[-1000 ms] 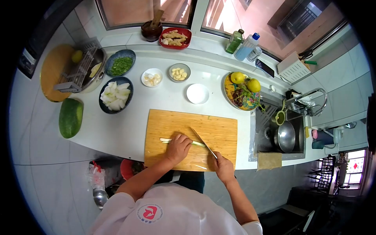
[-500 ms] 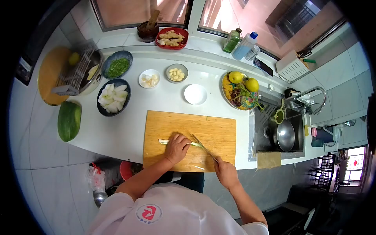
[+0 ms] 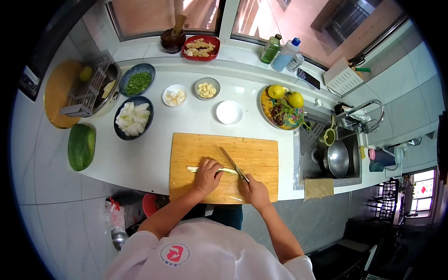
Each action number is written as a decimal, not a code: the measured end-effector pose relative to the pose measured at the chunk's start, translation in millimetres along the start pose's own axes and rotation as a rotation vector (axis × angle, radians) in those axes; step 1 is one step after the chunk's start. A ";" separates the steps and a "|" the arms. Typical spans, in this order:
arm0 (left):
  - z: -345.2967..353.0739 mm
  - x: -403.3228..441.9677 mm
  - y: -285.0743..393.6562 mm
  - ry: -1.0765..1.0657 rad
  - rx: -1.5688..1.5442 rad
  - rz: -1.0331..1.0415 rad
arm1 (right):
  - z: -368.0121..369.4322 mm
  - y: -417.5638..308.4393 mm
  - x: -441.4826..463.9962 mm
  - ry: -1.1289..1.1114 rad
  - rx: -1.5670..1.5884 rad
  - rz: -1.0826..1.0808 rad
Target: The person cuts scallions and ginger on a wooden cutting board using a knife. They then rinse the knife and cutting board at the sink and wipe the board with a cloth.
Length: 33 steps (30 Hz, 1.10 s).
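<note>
On the wooden cutting board [image 3: 196, 145] lies a pale scallion stalk [image 3: 228, 171], running left to right. My left hand [image 3: 208, 175] presses on its middle with curled fingers, and the stalk shows on both sides of the hand. My right hand [image 3: 256, 191] is wrapped round the handle of a kitchen knife [image 3: 232, 162]. The blade slants up and left across the right part of the stalk; whether its edge touches the stalk, I cannot tell. Behind the board stands a small white bowl [image 3: 229, 113].
Bowls of peeled garlic [image 3: 207, 88], sliced pieces [image 3: 175, 97], white chunks [image 3: 134, 118] and chopped greens [image 3: 138, 83] stand at the back and left. A green melon [image 3: 81, 147] lies far left. A patterned plate [image 3: 270, 119] with yellow fruit borders the sink [image 3: 308, 170] on the right.
My right hand and the knife have moved left and slightly up, so the blade now crosses the stalk nearer my left hand. My left hand still holds the stalk. The view has shifted slightly.
</note>
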<state>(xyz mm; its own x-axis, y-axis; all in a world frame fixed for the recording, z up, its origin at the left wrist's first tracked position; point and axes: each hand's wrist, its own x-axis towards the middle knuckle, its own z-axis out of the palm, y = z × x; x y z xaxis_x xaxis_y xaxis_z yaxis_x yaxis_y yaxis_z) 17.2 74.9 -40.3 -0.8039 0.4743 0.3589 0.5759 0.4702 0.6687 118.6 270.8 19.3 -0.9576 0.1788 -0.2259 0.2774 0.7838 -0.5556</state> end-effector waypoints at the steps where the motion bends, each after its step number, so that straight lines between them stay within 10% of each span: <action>1: -0.4 -0.2 -0.3 0.002 0.000 -0.002 | -5.5 4.2 -8.4 -0.009 -0.018 0.011; 33: -0.8 -10.0 -0.4 -0.021 -0.019 0.013 | -21.8 -19.4 -38.8 -0.077 -0.152 0.020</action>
<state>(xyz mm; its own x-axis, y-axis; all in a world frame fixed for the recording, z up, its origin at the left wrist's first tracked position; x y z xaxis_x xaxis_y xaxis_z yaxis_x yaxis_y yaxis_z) 24.9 69.4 -43.7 -0.7930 0.4959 0.3540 0.5833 0.4500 0.6762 148.7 261.6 56.3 -0.9416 0.1539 -0.2995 0.2759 0.8624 -0.4244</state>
